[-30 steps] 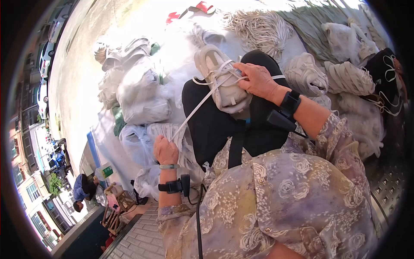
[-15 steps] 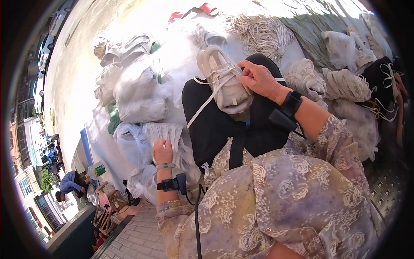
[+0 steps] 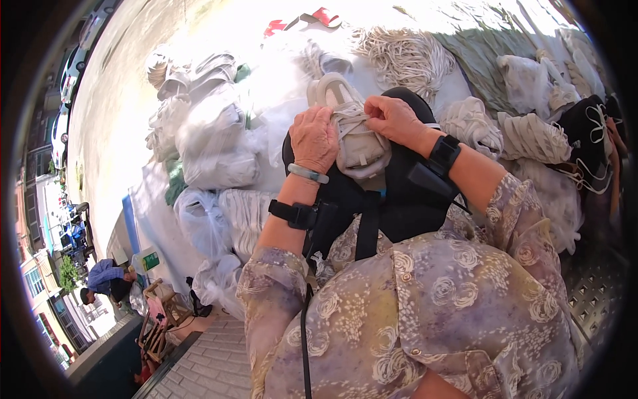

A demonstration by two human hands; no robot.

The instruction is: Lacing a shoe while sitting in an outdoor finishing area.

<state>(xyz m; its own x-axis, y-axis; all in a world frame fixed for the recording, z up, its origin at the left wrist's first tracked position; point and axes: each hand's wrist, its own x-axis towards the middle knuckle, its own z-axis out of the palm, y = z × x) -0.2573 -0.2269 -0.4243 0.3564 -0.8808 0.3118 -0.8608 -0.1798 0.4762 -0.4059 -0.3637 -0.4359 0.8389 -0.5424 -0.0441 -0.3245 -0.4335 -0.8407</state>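
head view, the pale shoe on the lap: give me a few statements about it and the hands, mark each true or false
1. Both hands touch the pale shoe. True: the left hand and the right hand meet at its laces.
2. The shoe rests on a black cushion. True.
3. The shoe is bright red. False: it is off-white.
4. The left wrist is bare. False: it wears a pale bangle and a black strap.
5. A black shoe with white laces lies far right. True.
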